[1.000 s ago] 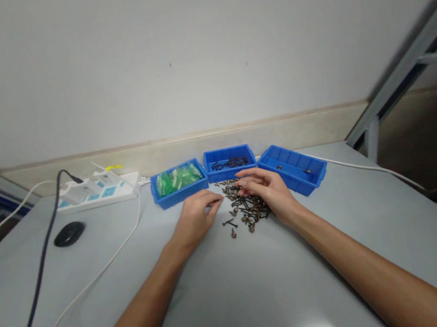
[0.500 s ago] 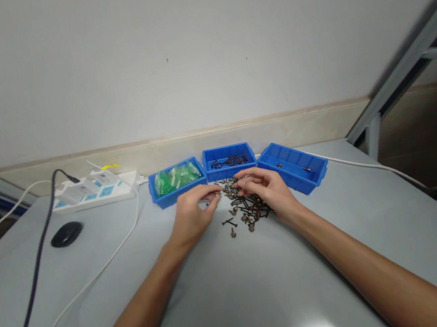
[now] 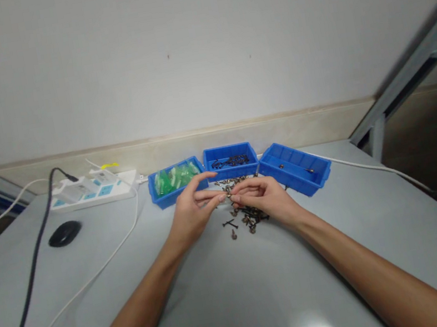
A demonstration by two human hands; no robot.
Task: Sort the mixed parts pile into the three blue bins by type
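Note:
My left hand (image 3: 192, 208) is over the left edge of a pile of mixed screws (image 3: 256, 214), its thumb and middle finger pinched together and the index finger lifted. My right hand (image 3: 267, 195) comes in from the other side with thumb and fingers closed. Their fingertips meet around a small brass-coloured screw (image 3: 229, 196), mostly covered by the fingers. The pile mixes dark, thin screws with brownish, wide-headed ones. A few lie loose in front, among them a single wide-headed screw (image 3: 234, 234).
Behind the pile stand a blue bin with green-and-clear bags (image 3: 158, 201), a blue bin of dark screws (image 3: 232, 172) and an angled blue bin (image 3: 309, 186) with a few screws. To the left are a power strip (image 3: 128, 190), a black mouse (image 3: 65, 234) and trailing cables.
My hands have come together, fingertips now meeting over the pile. The left index finger has lifted, and the right hand has drawn slightly left.

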